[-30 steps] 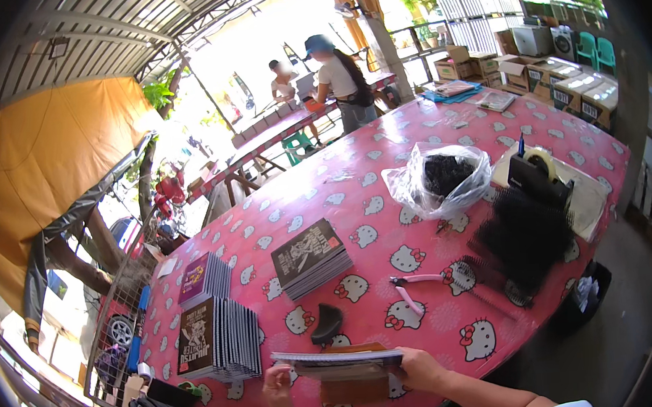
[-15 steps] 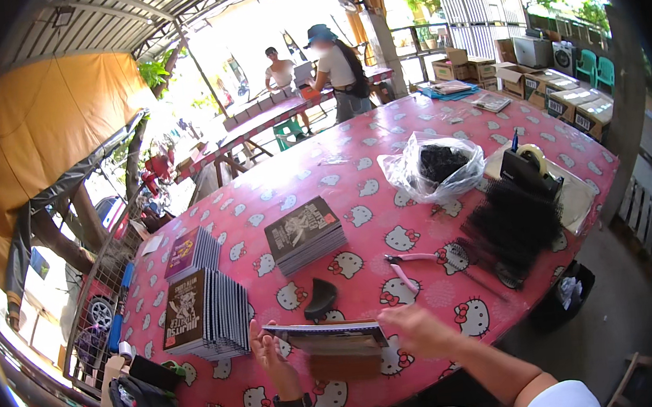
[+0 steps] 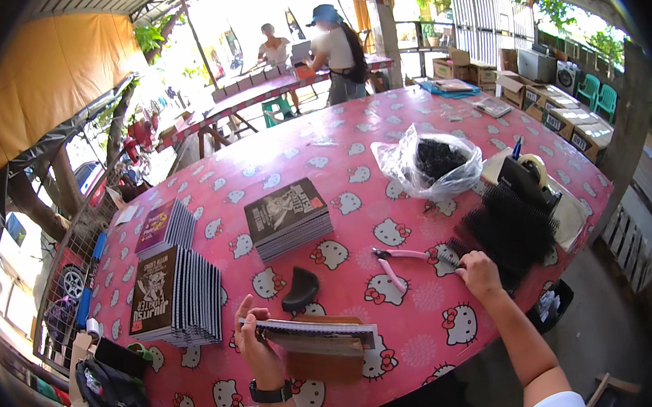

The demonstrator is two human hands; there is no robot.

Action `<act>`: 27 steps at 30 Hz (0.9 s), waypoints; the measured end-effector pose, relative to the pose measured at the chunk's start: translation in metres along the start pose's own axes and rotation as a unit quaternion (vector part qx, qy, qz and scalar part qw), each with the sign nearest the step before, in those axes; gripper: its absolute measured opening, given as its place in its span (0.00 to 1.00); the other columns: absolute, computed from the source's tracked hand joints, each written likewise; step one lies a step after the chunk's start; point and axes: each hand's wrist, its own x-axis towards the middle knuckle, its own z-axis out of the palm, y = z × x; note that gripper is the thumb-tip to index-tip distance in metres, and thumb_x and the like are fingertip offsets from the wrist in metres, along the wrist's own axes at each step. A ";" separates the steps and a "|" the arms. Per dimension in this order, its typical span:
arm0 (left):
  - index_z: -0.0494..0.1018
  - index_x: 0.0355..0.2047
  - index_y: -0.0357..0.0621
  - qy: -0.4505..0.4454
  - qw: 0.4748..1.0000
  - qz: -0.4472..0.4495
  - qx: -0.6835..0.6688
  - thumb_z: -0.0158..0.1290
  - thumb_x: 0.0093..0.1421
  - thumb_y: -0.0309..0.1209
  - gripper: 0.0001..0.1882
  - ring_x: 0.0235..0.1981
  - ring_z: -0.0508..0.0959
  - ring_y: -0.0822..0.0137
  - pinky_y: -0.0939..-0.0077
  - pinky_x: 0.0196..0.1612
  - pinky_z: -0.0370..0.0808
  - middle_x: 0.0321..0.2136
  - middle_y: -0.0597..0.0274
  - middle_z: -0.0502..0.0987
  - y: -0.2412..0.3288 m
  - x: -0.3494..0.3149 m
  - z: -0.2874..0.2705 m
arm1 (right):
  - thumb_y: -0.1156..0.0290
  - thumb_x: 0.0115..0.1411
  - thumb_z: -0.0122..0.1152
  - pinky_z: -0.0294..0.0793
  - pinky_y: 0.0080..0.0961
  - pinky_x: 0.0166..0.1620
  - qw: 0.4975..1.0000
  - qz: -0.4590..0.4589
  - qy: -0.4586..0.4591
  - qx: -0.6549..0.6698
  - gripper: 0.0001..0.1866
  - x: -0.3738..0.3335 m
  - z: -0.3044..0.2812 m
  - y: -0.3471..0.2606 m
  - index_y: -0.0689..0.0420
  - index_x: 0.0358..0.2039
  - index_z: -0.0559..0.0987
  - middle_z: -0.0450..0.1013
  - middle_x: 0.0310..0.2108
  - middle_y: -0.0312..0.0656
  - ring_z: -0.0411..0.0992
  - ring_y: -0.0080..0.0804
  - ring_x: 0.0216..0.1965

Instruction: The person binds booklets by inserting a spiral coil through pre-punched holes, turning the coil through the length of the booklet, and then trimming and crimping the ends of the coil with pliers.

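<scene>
My left hand, wearing a dark watch, holds a book by its left end, fingers closed round it. The book stands on its long edge, its pale page edges facing up. Partly hidden behind and under it is a brown wooden block. On the right, my right hand pinches a thin black spiral binding coil at the edge of a heap of black coils. Pink-handled pliers lie just left of that hand. A black curved piece sits beyond the book.
Stacks of brown-covered books and purple books stand left and centre. A plastic bag with black contents and a tape dispenser are at the right. Two people work at a far table.
My right hand has left the book and moved right to the coil by the heap. My left hand keeps the book, now tilted slightly. The view has shifted a little.
</scene>
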 end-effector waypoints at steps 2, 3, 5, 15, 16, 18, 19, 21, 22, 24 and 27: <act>0.68 0.47 0.37 0.012 1.000 -0.004 0.004 0.43 0.61 0.38 0.19 0.29 0.69 0.78 0.85 0.29 0.65 0.30 0.66 0.71 0.002 -0.002 0.002 | 0.70 0.49 0.63 0.72 0.32 0.40 1.000 0.002 -0.004 -0.006 0.07 0.004 -0.014 0.002 0.57 0.26 0.75 0.71 0.29 0.43 0.70 0.41 0.36; 0.69 0.46 0.37 0.015 1.000 -0.001 0.019 0.42 0.62 0.37 0.18 0.29 0.69 0.77 0.83 0.32 0.66 0.29 0.66 0.71 0.001 -0.002 -0.001 | 0.70 0.50 0.62 0.72 0.33 0.40 1.000 0.000 -0.003 -0.013 0.06 0.008 -0.017 0.001 0.58 0.25 0.75 0.71 0.28 0.44 0.70 0.42 0.35; 0.69 0.46 0.36 0.020 0.999 -0.009 0.031 0.41 0.63 0.35 0.17 0.29 0.69 0.76 0.82 0.34 0.66 0.27 0.65 0.72 0.000 -0.004 -0.003 | 0.69 0.51 0.61 0.72 0.34 0.39 0.999 -0.024 0.033 -0.010 0.07 0.013 -0.023 0.005 0.58 0.24 0.75 0.71 0.27 0.45 0.71 0.43 0.33; 0.58 0.58 0.44 -0.113 0.792 0.320 0.507 0.54 0.45 0.64 0.48 0.56 0.63 0.57 0.45 0.62 0.39 0.52 0.55 0.67 0.030 -0.052 0.043 | 0.79 0.59 0.47 0.68 0.24 0.33 0.951 -0.043 -0.052 0.301 0.22 0.016 -0.102 -0.080 0.53 0.55 0.62 0.65 0.25 0.41 0.66 0.33 0.26; 0.62 0.56 0.46 -0.182 0.764 0.311 0.536 0.58 0.41 0.63 0.47 0.53 0.66 0.57 0.42 0.62 0.36 0.48 0.57 0.70 0.027 -0.057 0.059 | 0.79 0.59 0.47 0.68 0.24 0.33 0.953 -0.023 -0.070 0.294 0.22 0.013 -0.109 -0.087 0.53 0.55 0.62 0.65 0.25 0.41 0.66 0.33 0.26; 0.66 0.51 0.47 -0.209 0.747 0.282 0.565 0.57 0.43 0.61 0.41 0.49 0.68 0.59 0.40 0.61 0.33 0.41 0.60 0.70 0.011 -0.063 0.062 | 0.80 0.60 0.47 0.66 0.22 0.32 0.895 -0.128 -0.206 0.375 0.24 0.008 -0.102 -0.106 0.53 0.56 0.61 0.64 0.25 0.38 0.61 0.27 0.24; 0.69 0.47 0.48 -0.221 0.735 0.277 0.579 0.57 0.44 0.59 0.36 0.45 0.70 0.62 0.38 0.61 0.31 0.35 0.64 0.71 0.003 -0.061 0.064 | 0.80 0.60 0.47 0.66 0.22 0.32 0.893 -0.119 -0.215 0.377 0.24 0.002 -0.096 -0.115 0.53 0.56 0.61 0.64 0.25 0.38 0.61 0.27 0.24; 0.73 0.40 0.50 -0.192 0.746 0.307 0.558 0.57 0.45 0.54 0.27 0.37 0.70 0.65 0.37 0.61 0.30 0.27 0.67 0.69 -0.001 -0.060 0.067 | 0.81 0.59 0.47 0.66 0.21 0.32 0.828 -0.131 -0.212 0.502 0.24 -0.004 -0.083 -0.132 0.53 0.57 0.62 0.63 0.25 0.35 0.61 0.24 0.24; 0.73 0.40 0.50 -0.183 0.745 0.323 0.554 0.57 0.46 0.52 0.26 0.38 0.70 0.65 0.36 0.61 0.30 0.28 0.67 0.69 0.000 -0.060 0.071 | 0.80 0.59 0.50 0.68 0.23 0.32 0.809 -0.101 -0.219 0.537 0.19 -0.007 -0.085 -0.137 0.55 0.51 0.69 0.67 0.26 0.37 0.65 0.25 0.26; 0.73 0.41 0.50 -0.175 0.753 0.335 0.539 0.55 0.47 0.46 0.22 0.41 0.71 0.65 0.34 0.60 0.29 0.31 0.67 0.71 0.001 -0.063 0.077 | 0.78 0.59 0.52 0.69 0.24 0.33 0.827 -0.166 -0.198 0.500 0.16 -0.006 -0.086 -0.136 0.56 0.48 0.72 0.69 0.28 0.39 0.68 0.27 0.27; 0.74 0.41 0.50 -0.167 0.755 0.335 0.538 0.54 0.47 0.45 0.22 0.45 0.71 0.65 0.33 0.59 0.28 0.34 0.67 0.72 0.003 -0.062 0.080 | 0.75 0.56 0.57 0.71 0.26 0.34 0.847 -0.205 -0.153 0.466 0.10 -0.008 -0.086 -0.140 0.57 0.40 0.77 0.73 0.31 0.42 0.72 0.33 0.31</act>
